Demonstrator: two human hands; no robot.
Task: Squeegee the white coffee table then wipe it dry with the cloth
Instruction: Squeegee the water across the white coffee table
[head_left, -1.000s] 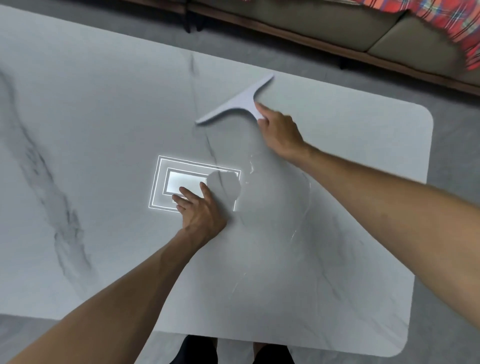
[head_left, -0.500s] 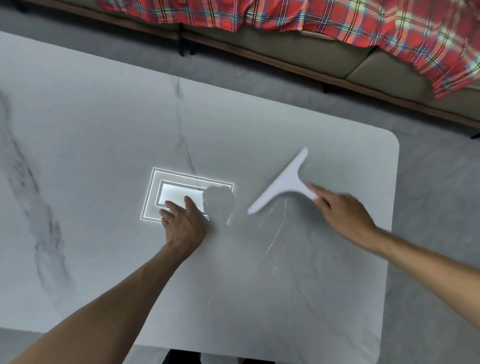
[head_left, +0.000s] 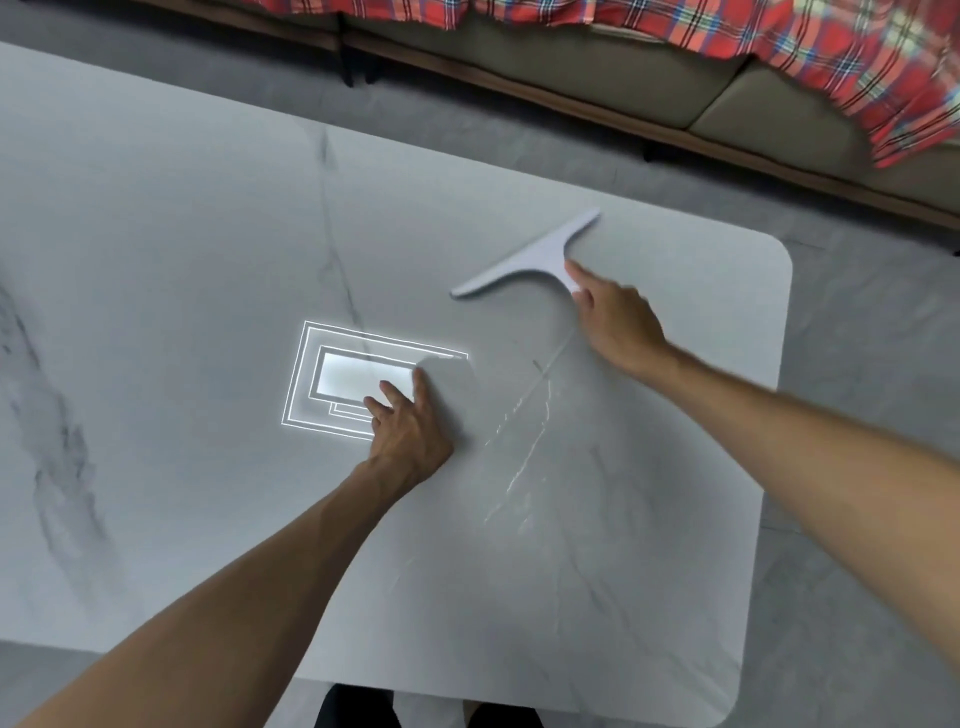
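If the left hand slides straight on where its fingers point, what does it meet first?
Seemingly nothing: ahead of the left hand lies only bare table up to its far edge. The squeegee is off to the right.

No readable text or labels.

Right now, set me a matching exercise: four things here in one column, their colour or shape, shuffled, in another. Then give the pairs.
1. squeegee
2. table
3. blanket
4. sofa

a. red plaid
b. olive
c. pale, T-shaped
d. white, grey-veined

Pairs: 1-c, 2-d, 3-a, 4-b.
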